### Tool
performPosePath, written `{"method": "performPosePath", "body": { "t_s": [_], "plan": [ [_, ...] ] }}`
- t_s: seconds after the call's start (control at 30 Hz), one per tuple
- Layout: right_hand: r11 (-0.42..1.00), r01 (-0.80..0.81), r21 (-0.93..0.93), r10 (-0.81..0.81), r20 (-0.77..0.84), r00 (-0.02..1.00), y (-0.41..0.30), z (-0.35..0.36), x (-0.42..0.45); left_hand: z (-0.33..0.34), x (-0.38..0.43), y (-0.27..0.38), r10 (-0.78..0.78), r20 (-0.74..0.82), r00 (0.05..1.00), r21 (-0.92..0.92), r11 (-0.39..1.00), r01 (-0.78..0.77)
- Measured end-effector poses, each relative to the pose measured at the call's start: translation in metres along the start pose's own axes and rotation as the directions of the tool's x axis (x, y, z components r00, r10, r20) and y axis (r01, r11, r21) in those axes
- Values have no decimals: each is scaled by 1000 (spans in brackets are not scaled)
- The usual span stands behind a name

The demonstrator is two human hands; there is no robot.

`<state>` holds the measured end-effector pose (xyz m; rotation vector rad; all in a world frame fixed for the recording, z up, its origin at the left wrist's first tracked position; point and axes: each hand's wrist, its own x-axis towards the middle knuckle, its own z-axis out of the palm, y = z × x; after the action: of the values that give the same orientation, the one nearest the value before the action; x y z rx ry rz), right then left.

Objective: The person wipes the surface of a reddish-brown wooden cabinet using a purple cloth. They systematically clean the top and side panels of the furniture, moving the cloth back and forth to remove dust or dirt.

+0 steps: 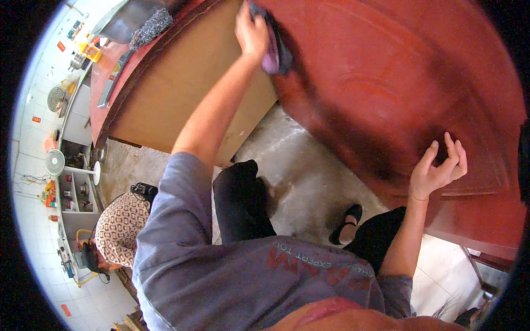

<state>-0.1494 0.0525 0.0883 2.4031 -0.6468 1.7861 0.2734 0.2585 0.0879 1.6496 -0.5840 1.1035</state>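
My left hand grips a blurred purple and dark grey pad or folded cloth at the top of the view. The pad lies against a glossy red surface, close to the edge of a plain brown board. Over the right part of that red surface is my right hand, fingers apart and bent, holding nothing. Whether its fingertips touch the red surface, I cannot tell. Dark shadows or reflections streak the red.
At upper left, a metal straightedge or level and a grey mesh scourer lie on a red tabletop edge. A person in a patterned cap is at left. Beyond are a white fan and shelves. Below is concrete floor.
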Motion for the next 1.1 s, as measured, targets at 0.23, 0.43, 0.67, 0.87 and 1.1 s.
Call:
{"method": "performPosePath", "body": {
  "t_s": [0.23,0.43,0.67,0.87,1.1],
  "plan": [
    [999,32,33,-32,-17,999,8,-15,-3,5,26,23,53,-47,997,10,999,-53],
    [995,92,-30,-93,-30,995,9,-6,8,18,-122,-42,-793,181,582,228,609,760],
    [999,49,6,-49,-99,994,-19,26,8,6,-140,75,-435,336,836,70,896,438],
    [996,27,88,-21,-59,998,-29,22,9,-21,-37,165,205,255,945,-277,952,-132],
    [994,16,104,-1,-146,989,-15,-4,13,19,-27,182,153,-67,986,-160,974,-162]
  ]
}}
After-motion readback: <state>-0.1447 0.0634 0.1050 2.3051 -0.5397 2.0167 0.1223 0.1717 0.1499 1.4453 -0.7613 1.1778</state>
